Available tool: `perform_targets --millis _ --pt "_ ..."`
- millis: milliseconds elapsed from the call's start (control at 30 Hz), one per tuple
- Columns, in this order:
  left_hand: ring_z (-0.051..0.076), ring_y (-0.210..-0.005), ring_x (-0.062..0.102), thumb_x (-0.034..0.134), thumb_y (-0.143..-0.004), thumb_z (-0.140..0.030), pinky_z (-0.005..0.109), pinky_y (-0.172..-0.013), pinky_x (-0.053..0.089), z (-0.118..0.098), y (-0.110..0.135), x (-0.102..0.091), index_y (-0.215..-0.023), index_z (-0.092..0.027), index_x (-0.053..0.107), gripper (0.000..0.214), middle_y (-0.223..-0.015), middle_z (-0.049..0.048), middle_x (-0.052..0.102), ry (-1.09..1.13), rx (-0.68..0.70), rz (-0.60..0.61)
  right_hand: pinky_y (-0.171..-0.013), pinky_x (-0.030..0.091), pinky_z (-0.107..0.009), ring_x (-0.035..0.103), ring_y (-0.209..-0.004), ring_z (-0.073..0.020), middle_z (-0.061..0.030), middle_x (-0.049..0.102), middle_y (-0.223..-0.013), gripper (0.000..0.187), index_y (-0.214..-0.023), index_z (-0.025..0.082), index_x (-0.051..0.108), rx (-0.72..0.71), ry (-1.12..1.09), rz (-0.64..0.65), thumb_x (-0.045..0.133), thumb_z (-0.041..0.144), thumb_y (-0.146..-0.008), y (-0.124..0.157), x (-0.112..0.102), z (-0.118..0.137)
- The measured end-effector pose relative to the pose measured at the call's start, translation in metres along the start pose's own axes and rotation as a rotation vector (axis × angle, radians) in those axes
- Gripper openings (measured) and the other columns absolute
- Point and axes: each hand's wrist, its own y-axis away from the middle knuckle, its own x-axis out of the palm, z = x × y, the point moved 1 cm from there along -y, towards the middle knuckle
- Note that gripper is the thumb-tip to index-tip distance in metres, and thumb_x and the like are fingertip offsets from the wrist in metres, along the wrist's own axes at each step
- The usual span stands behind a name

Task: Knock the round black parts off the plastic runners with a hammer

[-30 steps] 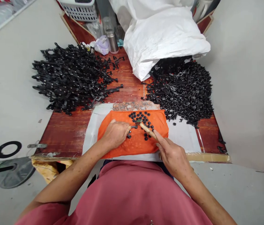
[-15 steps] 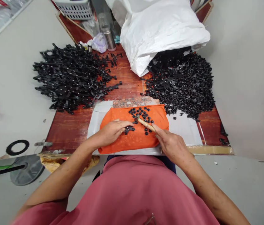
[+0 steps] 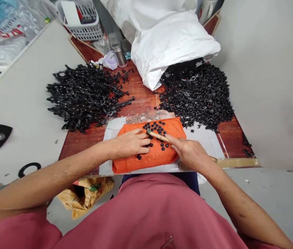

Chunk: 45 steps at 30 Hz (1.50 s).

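Note:
My right hand point(image 3: 188, 149) is closed around the wooden handle of a small hammer point(image 3: 160, 136). The hammer's dark head rests low over the orange cloth pad point(image 3: 128, 165), near my left fingertips. With fingers spread and slightly bent, my left hand point(image 3: 131, 143) lies over the pad. Under and beside those fingers, bits of a black plastic piece point(image 3: 139, 157) show; most of it is hidden by the hand. Several small round black caps point(image 3: 162, 145) lie scattered on the pad around the hammer.
A heap of black strap-like pieces point(image 3: 84, 97) lies at the left of the red-brown table point(image 3: 143, 100). On the right, black caps point(image 3: 201, 97) spill from a white sack point(image 3: 172, 41). A steel flask point(image 3: 120, 57) and a grey basket point(image 3: 84, 33) stand behind.
My left hand has spread its fingers and now covers more of the black piece. The hammer head has shifted slightly left. The whole view has turned a little.

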Motion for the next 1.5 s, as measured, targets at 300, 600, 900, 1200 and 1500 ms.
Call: perform_targets --millis 300,600,900,1200,1500 --pt "0.020 -0.096 0.058 0.049 -0.103 -0.029 0.032 -0.086 0.046 -0.008 0.017 0.022 -0.103 -0.023 0.073 0.025 -0.103 0.0082 0.064 0.272 -0.235 -0.192 -0.067 0.047 -0.026 0.060 -0.072 -0.0170 -0.0003 0.067 -0.082 0.035 -0.129 0.022 0.066 0.198 -0.771 -0.243 0.047 0.040 -0.105 0.018 -0.003 0.018" --pt "0.020 -0.092 0.064 0.057 -0.097 -0.032 0.033 -0.086 0.050 -0.045 -0.001 0.036 -0.097 -0.020 0.071 0.019 -0.095 0.0051 0.071 0.675 -0.663 -0.619 -0.057 0.033 -0.024 0.040 -0.061 -0.0111 0.0056 0.043 -0.068 0.023 -0.078 0.021 0.056 0.142 -1.098 -0.213 0.062 0.036 -0.094 -0.001 0.012 0.050" --pt "0.018 -0.082 0.062 0.053 -0.093 -0.044 0.027 -0.070 0.050 -0.064 -0.012 0.064 -0.110 -0.019 0.062 0.031 -0.086 0.0024 0.065 1.224 -0.833 -0.690 -0.055 0.030 -0.023 0.037 -0.059 -0.0093 0.0068 0.040 -0.063 0.027 -0.071 0.020 0.058 0.143 -1.130 -0.089 0.069 0.037 -0.088 0.016 0.022 0.051" --pt "0.014 -0.068 0.053 0.045 -0.097 -0.033 0.028 -0.068 0.039 -0.060 -0.021 0.049 -0.098 -0.023 0.053 0.013 -0.072 -0.0047 0.053 0.823 -0.760 -0.357 -0.053 0.045 -0.025 0.053 -0.055 -0.0143 0.0032 0.060 -0.068 0.043 -0.134 0.021 0.066 0.508 -0.874 -0.305 0.056 0.045 -0.099 0.108 0.026 -0.004" --pt "0.015 -0.062 0.048 0.040 -0.100 -0.031 0.028 -0.064 0.036 -0.068 -0.037 0.052 -0.093 -0.023 0.050 0.015 -0.065 -0.0062 0.047 0.737 -0.717 -0.287 -0.063 0.052 -0.027 0.063 -0.061 -0.0167 0.0023 0.065 -0.067 0.044 -0.137 0.021 0.067 0.503 -0.743 -0.169 0.048 0.042 -0.103 0.134 0.054 -0.007"
